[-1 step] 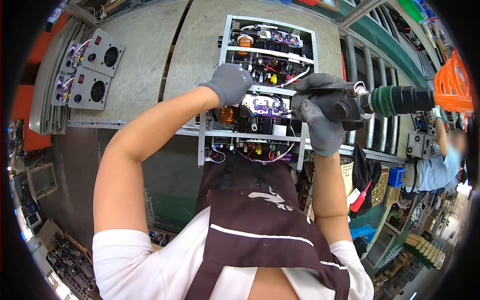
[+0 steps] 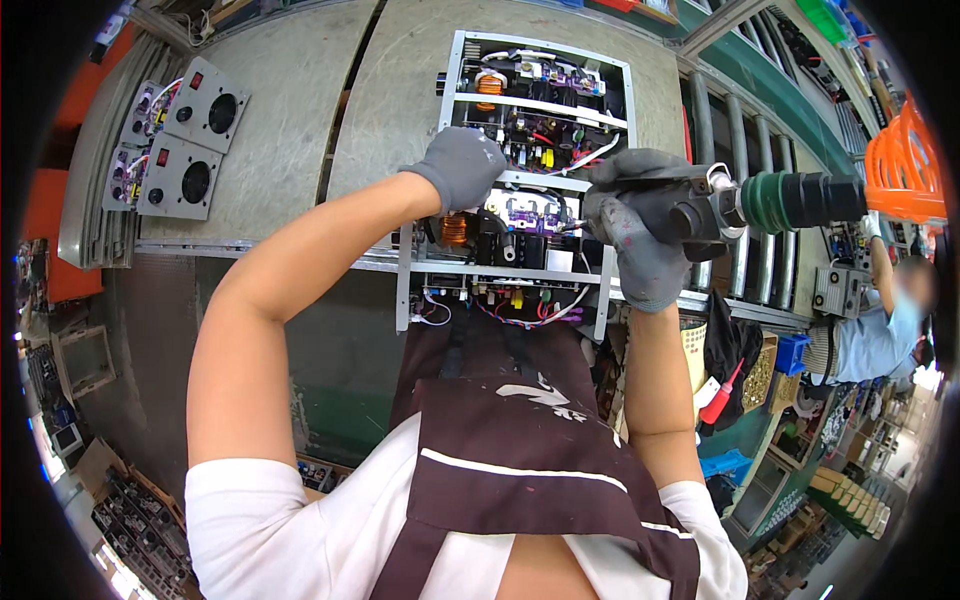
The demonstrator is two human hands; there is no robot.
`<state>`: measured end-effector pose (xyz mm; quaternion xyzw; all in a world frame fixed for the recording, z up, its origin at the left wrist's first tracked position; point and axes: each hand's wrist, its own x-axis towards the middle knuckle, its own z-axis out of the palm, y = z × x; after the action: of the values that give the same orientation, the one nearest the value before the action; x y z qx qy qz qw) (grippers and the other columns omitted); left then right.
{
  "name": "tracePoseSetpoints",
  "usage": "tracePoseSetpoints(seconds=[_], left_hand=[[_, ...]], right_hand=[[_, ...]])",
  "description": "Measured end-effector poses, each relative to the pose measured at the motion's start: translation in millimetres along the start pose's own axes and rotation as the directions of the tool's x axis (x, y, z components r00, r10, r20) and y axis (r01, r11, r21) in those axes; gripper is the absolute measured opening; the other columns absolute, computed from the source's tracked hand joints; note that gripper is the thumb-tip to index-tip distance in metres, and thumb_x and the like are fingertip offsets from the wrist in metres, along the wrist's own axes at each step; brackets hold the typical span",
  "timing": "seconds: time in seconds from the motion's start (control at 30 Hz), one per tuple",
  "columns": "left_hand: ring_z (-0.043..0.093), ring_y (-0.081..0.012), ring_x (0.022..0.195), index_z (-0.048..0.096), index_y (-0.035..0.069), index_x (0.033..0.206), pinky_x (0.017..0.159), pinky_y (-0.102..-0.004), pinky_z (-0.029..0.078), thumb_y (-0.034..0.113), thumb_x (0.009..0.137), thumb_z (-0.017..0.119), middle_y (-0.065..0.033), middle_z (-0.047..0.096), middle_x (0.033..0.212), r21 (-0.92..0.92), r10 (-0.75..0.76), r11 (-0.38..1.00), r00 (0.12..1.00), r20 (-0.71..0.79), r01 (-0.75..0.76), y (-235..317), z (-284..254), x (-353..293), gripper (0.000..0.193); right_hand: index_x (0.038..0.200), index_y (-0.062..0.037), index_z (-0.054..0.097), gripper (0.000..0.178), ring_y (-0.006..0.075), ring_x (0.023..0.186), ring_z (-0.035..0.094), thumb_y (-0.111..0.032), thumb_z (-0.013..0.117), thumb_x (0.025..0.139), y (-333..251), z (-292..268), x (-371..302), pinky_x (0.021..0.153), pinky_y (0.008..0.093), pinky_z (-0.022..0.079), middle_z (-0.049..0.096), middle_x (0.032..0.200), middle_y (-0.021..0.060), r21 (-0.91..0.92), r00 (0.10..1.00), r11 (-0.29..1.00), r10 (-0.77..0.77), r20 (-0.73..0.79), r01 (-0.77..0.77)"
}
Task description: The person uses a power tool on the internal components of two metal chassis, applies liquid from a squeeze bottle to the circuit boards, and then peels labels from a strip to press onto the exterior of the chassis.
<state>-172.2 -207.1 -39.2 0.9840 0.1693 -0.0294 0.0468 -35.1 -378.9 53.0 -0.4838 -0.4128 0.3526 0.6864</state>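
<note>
We can make out white printing on the dark apron (image 2: 520,510), but it is creased and foreshortened, and we cannot read it with certainty; a pale yellow sheet (image 2: 693,348) at the right carries rows of small dark marks, too tiny to decipher. Our left arm rises from the lower left with the elbow bent outward, and the left hand (image 2: 458,165), in a grey glove, curls over the left side where the two units meet. Its fingers are bent under and partly hidden, so we cannot tell whether that grip is clamped on anything. Our right forearm comes up nearly straight, and the right hand (image 2: 645,255), gloved too, has its grip clamped around a power tool (image 2: 728,205) held sideways, its green and black end pointing right toward an orange coiled hose (image 2: 908,165). The tool's thin tip points left at the near unit (image 2: 510,271), an open metal frame of wired components at the front edge of the desk (image 2: 385,100); whether tip and part touch, we cannot tell. The far unit (image 2: 540,105) sits just beyond it.
</note>
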Motion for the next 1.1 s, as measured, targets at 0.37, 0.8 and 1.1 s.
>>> tracePoseSetpoints(seconds=[0.37,0.8,1.1], left_hand=[[0.066,-0.0293,0.085,0.069,0.009,0.082,0.073,-0.0421,0.052,0.017,0.071,0.065,-0.0108,0.067,0.085,0.031,-0.077,0.997,0.996,0.038,0.076,-0.5,4.2,-2.1,0.014],[0.063,-0.0278,0.074,0.054,0.037,0.126,0.062,-0.0405,0.05,0.013,0.086,0.052,-0.0096,0.06,0.08,0.031,0.24,0.971,0.954,-0.181,-0.238,25.9,-5.9,-7.9,0.047],[0.062,-0.0234,0.069,0.066,0.027,0.109,0.054,-0.0375,0.044,0.031,0.096,0.045,-0.005,0.06,0.07,0.291,0.295,0.925,0.944,-0.149,-0.243,43.5,1.7,1.9,0.025]], right_hand=[[0.109,-0.0007,0.057,0.039,0.015,0.074,0.062,-0.001,0.063,0.071,4.5,-0.1,-2.5,0.059,0.0256,0.051,0.064,0.097,0.0136,-0.023,0.999,1.0,0.002,0.032,-0.001],[0.105,-0.0014,0.057,0.037,0.0121,0.079,0.058,0.01,0.059,0.07,5.1,-1.4,0.8,0.067,0.0262,0.05,0.062,0.097,0.0115,0.059,0.999,0.998,-0.032,0.024,0.03],[0.106,0.0,0.055,0.037,0.0121,0.077,0.058,0.01,0.058,0.071,3.7,-3.0,3.3,0.065,0.0261,0.05,0.062,0.098,0.0129,0.064,0.999,0.998,-0.013,0.029,0.011]])
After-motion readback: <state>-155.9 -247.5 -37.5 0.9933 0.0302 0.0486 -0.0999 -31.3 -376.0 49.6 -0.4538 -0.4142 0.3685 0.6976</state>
